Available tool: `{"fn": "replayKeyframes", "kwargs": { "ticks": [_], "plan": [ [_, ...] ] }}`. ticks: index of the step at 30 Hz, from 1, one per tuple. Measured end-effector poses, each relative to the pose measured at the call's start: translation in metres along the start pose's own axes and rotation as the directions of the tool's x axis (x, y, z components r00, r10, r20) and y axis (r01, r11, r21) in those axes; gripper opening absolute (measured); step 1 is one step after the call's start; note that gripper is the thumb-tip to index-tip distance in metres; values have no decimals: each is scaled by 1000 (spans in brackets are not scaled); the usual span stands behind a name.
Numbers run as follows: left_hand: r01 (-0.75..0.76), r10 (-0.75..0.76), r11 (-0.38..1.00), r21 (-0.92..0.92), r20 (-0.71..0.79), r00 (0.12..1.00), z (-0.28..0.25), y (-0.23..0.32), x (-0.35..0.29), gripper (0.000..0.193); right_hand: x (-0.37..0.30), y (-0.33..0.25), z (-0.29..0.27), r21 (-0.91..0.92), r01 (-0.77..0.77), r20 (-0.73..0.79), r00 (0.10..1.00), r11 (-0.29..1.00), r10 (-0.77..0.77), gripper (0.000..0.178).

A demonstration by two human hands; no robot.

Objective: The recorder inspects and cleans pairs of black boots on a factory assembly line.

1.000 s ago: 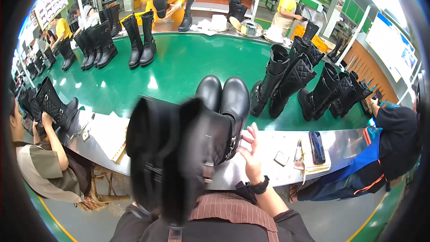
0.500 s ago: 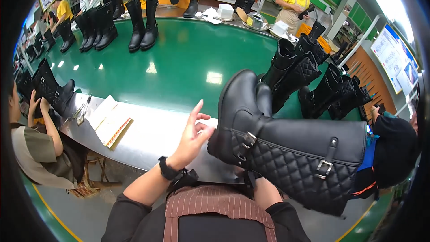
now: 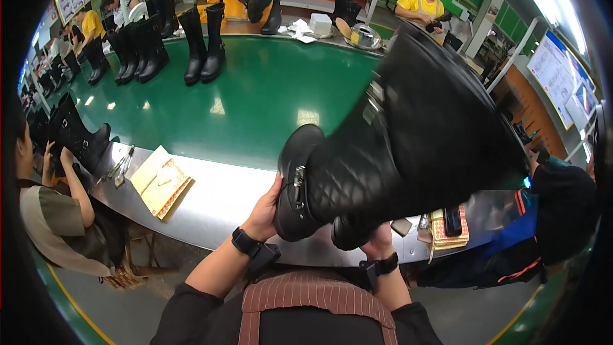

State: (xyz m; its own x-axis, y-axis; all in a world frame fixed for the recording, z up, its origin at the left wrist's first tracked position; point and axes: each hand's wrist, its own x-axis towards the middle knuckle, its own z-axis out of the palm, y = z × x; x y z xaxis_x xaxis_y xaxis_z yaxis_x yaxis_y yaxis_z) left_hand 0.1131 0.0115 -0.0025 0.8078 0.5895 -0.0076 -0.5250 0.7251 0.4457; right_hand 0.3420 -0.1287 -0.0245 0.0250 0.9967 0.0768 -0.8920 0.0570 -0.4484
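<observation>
Two black leather boots are held up together before me, their shafts reaching to the upper right. The front boot [image 3: 348, 166] has a quilted shaft and silver buckles; motion blurs its top. My left hand [image 3: 263, 213] is closed on its foot end, with the thumb along the side and the other fingers hidden behind. Below it shows the foot of the second boot [image 3: 347, 234], mostly covered by the first. My right hand [image 3: 380, 241] grips that second boot from below, its fingers partly hidden.
A steel ledge [image 3: 214, 185] edges the green table [image 3: 242, 102]. Yellow printed sheets [image 3: 163, 185] and metal tools [image 3: 121, 165] lie left; a phone [image 3: 452, 222] on a patterned pad lies right. More boots [image 3: 204, 45] stand across the table. Co-workers sit on both sides.
The boots have turned, bringing the shafts up toward the upper right and the feet nearer the middle. My left hand, free before, has taken hold of the front boot. My right hand has come into view.
</observation>
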Motion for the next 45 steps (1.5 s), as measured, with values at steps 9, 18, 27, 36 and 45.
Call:
{"fn": "replayKeyframes", "kwargs": {
  "ticks": [9, 18, 27, 36, 45],
  "plan": [
    [-119, 127, 987, 111, -67, 990, -6, 9, -23, 76, -8, 0, 30, -181, 82, -213, 970, 980, -121, 63],
    [-186, 197, 978, 93, -130, 972, -12, 1, -26, 70, -7, 4, 38, -196, 154, -261, 944, 968, -203, 56],
    [-219, 229, 971, 99, -98, 969, 0, -8, -22, 66, -5, 5, 44, -199, 172, -226, 950, 965, -216, 53],
    [-214, 228, 969, 124, -112, 967, 11, -9, -24, 69, -10, 3, 40, -221, 156, -307, 926, 963, -220, 53],
    [-37, 47, 998, -45, 262, 964, 12, -12, -18, 79, -7, 3, 15, -320, 21, -27, 999, 947, -31, 69]
  ]
}}
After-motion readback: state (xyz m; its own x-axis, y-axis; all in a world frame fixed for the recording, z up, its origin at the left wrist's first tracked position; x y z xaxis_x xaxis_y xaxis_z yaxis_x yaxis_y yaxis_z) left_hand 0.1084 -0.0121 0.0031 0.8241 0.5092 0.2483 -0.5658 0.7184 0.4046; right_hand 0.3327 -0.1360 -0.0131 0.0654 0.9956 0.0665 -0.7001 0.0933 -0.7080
